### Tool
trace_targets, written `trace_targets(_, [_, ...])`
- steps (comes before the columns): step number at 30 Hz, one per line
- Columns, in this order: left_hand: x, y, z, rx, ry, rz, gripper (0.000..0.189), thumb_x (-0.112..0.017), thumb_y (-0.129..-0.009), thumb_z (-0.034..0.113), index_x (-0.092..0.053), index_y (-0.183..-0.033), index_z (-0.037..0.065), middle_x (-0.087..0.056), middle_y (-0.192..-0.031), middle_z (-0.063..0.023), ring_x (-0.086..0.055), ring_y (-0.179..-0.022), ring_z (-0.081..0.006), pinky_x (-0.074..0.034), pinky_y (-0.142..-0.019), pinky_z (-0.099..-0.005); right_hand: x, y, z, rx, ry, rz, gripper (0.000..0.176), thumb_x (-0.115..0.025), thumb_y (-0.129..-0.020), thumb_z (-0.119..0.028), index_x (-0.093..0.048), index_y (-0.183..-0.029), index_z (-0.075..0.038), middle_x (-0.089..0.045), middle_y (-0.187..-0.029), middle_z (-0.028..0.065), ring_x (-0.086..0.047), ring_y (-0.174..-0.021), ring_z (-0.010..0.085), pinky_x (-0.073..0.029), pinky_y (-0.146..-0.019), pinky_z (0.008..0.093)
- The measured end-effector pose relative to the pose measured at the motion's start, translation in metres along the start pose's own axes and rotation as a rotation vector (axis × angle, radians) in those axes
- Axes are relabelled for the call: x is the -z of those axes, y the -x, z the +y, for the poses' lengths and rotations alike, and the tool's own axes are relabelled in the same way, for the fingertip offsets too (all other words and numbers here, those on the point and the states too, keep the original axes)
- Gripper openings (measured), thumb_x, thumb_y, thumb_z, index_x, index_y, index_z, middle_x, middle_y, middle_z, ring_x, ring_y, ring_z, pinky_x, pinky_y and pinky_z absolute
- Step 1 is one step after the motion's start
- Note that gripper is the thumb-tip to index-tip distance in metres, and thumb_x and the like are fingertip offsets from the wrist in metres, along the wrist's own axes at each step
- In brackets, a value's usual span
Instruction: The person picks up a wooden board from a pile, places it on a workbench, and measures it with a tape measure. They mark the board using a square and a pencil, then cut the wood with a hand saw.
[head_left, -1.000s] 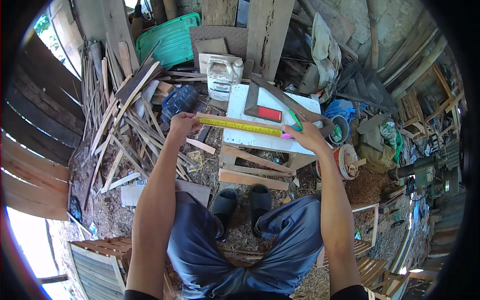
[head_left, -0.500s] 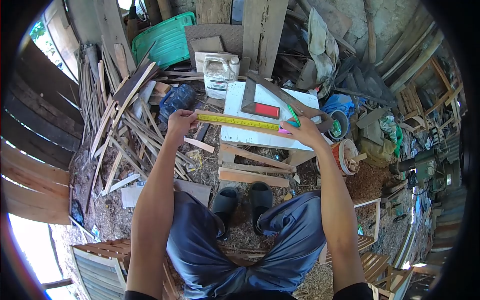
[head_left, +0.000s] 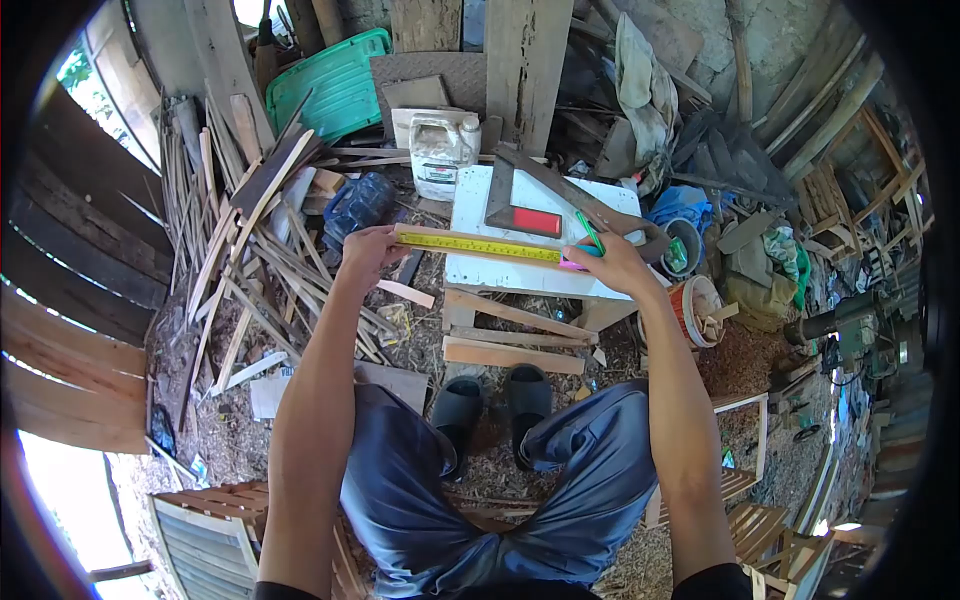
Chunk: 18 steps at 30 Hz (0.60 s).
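Two hands span wood strip [head_left: 440, 234], yellow tape [head_left: 478, 246] laid along it. Left hand [head_left: 368, 250] grip pinches one end; right hand [head_left: 600, 262] grip closed on other, seemingly with green pencil [head_left: 588, 232]. Strip between grips, just above white tabletop [head_left: 520, 278]. Keep tape taut, flush to edge.

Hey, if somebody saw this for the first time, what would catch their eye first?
In the centre, the left hand and right hand hold a wooden strip with a yellow tape measure stretched along it, partly over a white bench. A red-and-grey square lies on that bench, and a heap of wood offcuts sprawls on the ground to the left.
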<state>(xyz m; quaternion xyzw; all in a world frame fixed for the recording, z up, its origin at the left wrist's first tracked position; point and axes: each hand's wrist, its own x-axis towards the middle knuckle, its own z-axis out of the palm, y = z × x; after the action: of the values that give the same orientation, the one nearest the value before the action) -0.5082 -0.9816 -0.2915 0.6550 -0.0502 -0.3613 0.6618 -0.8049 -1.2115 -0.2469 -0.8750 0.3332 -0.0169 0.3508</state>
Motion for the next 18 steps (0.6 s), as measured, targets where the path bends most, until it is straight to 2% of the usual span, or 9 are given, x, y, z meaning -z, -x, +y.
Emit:
trace_targets(3, [-0.004, -0.003, -0.003, 0.010, 0.006, 0.035, 0.023, -0.053, -0.089, -0.005, -0.059, -0.109, -0.014, -0.062, -0.108, -0.0222, -0.067, -0.091, -0.0289, -0.060, -0.079, -0.0281, 0.001, 0.002, -0.001, 0.064, 0.081, 0.077, 0.054, -0.063, -0.083, -0.054, -0.070, -0.096, -0.002, -0.064, -0.092, 0.0212, -0.061, -0.091, 0.0339, -0.046, -0.082, 0.0397])
trace_targets(7, [-0.007, -0.002, 0.001, 0.007, 0.002, 0.022, 0.023, -0.051, -0.089, -0.007, -0.059, -0.109, -0.015, -0.062, -0.108, -0.0227, -0.068, -0.091, -0.0294, -0.060, -0.080, -0.0295, 0.004, 0.003, -0.003, 0.076, 0.051, 0.017, 0.054, -0.063, -0.083, -0.053, -0.070, -0.094, -0.001, -0.062, -0.092, 0.0224, -0.060, -0.092, 0.0349, -0.045, -0.081, 0.0402])
trace_targets(9, [-0.007, -0.002, 0.000, 0.008, -0.003, 0.035, 0.021, -0.052, -0.089, -0.007, -0.058, -0.107, -0.015, -0.062, -0.107, -0.0228, -0.067, -0.091, -0.0300, -0.060, -0.082, -0.0316, 0.000, 0.002, 0.000, 0.104, 0.058, 0.156, 0.055, -0.066, -0.080, -0.053, -0.070, -0.090, 0.001, -0.065, -0.086, 0.0239, -0.063, -0.083, 0.0367, -0.047, -0.077, 0.0402])
trace_targets(10, [-0.005, -0.002, -0.001, 0.001, -0.012, 0.039, 0.020, -0.052, -0.089, -0.007, -0.058, -0.106, -0.015, -0.062, -0.107, -0.0230, -0.067, -0.092, -0.0305, -0.060, -0.082, -0.0320, -0.001, 0.001, -0.002, 0.112, 0.055, 0.153, 0.055, -0.066, -0.080, -0.053, -0.070, -0.090, 0.001, -0.065, -0.086, 0.0239, -0.063, -0.083, 0.0367, -0.047, -0.077, 0.0402])
trace_targets(12, [-0.005, -0.004, -0.004, -0.007, -0.023, 0.038, 0.017, -0.052, -0.089, -0.006, -0.057, -0.104, -0.014, -0.061, -0.105, -0.0235, -0.067, -0.093, -0.0318, -0.060, -0.082, -0.0330, 0.001, 0.002, -0.002, -0.003, 0.010, 0.091, 0.055, -0.065, -0.081, -0.053, -0.071, -0.092, 0.000, -0.065, -0.089, 0.0250, -0.063, -0.086, 0.0368, -0.047, -0.079, 0.0408])
trace_targets(16, [-0.002, -0.013, -0.009, 0.006, 0.013, 0.021, 0.018, -0.053, -0.088, -0.006, -0.057, -0.104, -0.014, -0.061, -0.106, -0.0235, -0.067, -0.093, -0.0317, -0.061, -0.082, -0.0328, 0.001, 0.001, -0.002, 0.010, 0.029, 0.094, 0.055, -0.064, -0.081, -0.054, -0.072, -0.095, -0.001, -0.065, -0.091, 0.0254, -0.063, -0.089, 0.0369, -0.047, -0.080, 0.0411])
trace_targets(18, [-0.002, -0.015, -0.010, 0.002, 0.031, 0.045, 0.020, -0.053, -0.087, -0.004, -0.059, -0.104, -0.011, -0.065, -0.101, -0.0220, -0.070, -0.082, -0.0287, -0.061, -0.072, -0.0292, 0.000, -0.001, 0.001, 0.014, 0.044, 0.106, 0.055, -0.064, -0.081, -0.054, -0.072, -0.095, -0.002, -0.065, -0.093, 0.0260, -0.063, -0.091, 0.0372, -0.047, -0.081, 0.0414])
